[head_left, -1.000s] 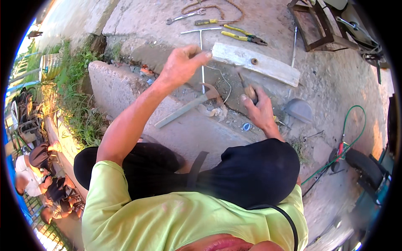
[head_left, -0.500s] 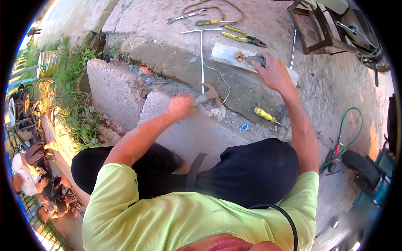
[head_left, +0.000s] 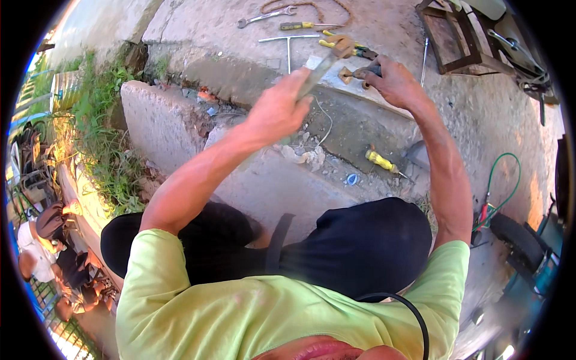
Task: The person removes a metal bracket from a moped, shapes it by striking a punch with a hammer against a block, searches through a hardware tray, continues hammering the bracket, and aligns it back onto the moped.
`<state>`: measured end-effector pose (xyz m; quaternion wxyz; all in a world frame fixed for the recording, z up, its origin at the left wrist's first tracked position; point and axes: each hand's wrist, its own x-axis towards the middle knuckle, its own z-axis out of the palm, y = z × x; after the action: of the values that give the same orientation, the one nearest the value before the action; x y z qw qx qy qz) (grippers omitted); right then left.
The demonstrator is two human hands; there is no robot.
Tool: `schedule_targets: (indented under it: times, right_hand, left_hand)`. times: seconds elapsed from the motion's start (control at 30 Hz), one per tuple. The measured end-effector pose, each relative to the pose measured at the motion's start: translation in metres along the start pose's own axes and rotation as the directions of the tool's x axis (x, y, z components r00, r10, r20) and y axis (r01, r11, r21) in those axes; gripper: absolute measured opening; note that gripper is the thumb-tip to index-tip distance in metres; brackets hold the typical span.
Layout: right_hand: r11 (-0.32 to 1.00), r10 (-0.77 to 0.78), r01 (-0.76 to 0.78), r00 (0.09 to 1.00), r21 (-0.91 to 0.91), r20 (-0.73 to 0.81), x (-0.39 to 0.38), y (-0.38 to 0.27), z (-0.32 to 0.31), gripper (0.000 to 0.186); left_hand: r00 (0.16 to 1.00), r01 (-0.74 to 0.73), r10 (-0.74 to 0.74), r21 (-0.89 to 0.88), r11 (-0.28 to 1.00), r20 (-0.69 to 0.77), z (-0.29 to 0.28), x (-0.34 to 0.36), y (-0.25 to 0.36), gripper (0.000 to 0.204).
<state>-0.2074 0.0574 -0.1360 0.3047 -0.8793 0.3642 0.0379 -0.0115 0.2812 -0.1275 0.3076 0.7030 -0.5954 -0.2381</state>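
My left hand [head_left: 279,111] is wrapped round the handle of a hammer [head_left: 318,71]. The rusty hammer head is raised over the far side of a pale wooden board [head_left: 331,73], slightly blurred. In my right hand [head_left: 396,83] is a dark-handled gripping tool [head_left: 366,71]; my fingers hide much of it, so its exact kind is unclear. At its tip a small rusty metal piece [head_left: 345,75] is over the board. Beside that lies a small rusty ring [head_left: 365,85]. Yellow-handled pliers [head_left: 363,52] lie just beyond the board, partly behind the hammer head.
A T-handle wrench [head_left: 289,45], a screwdriver [head_left: 297,26], a spanner [head_left: 264,17] and a rope [head_left: 327,5] lie farther off. Nearer are another yellow screwdriver [head_left: 381,159] and a blue cap [head_left: 351,179]. Broken concrete slabs [head_left: 162,129] stand left; a wooden frame [head_left: 459,45] stands far right.
My left hand has swung the hammer up and away from me, to the right, toward the board. My right hand has shifted slightly away from me, still holding its tool.
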Motion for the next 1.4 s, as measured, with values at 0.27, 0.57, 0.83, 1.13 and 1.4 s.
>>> schedule_targets:
  times: [0.27, 0.57, 0.83, 1.13, 1.4]
  right_hand:
    - [1.000, 0.014, -0.014, 0.998, 0.006, -0.057, -0.001, -0.009, 0.002, 0.043]
    - [1.000, 0.011, -0.011, 1.000, -0.029, 0.018, 0.003, -0.005, 0.004, 0.042]
    - [0.998, -0.013, 0.012, 1.000, -0.057, -0.011, -0.006, -0.013, -0.007, 0.039]
    - [0.981, -0.132, 0.136, 0.990, -0.135, 0.039, -0.005, -0.022, -0.016, 0.034]
    - [0.976, -0.104, 0.114, 0.993, -0.183, 0.062, -0.005, -0.015, -0.016, 0.032]
  left_hand:
    - [0.952, 0.177, -0.198, 0.107, 0.978, 0.234, 0.012, 0.021, -0.010, 0.049]
    - [0.918, 0.219, -0.252, 0.138, 0.966, 0.307, 0.021, 0.028, -0.012, 0.054]
    - [0.970, 0.218, -0.220, 0.028, 0.975, 0.106, -0.005, 0.026, 0.011, 0.057]
    - [0.987, 0.157, -0.156, -0.057, 0.986, 0.030, 0.013, 0.017, -0.006, 0.057]
    - [0.967, 0.188, -0.189, 0.023, 0.982, 0.168, 0.009, 0.030, -0.005, 0.050]
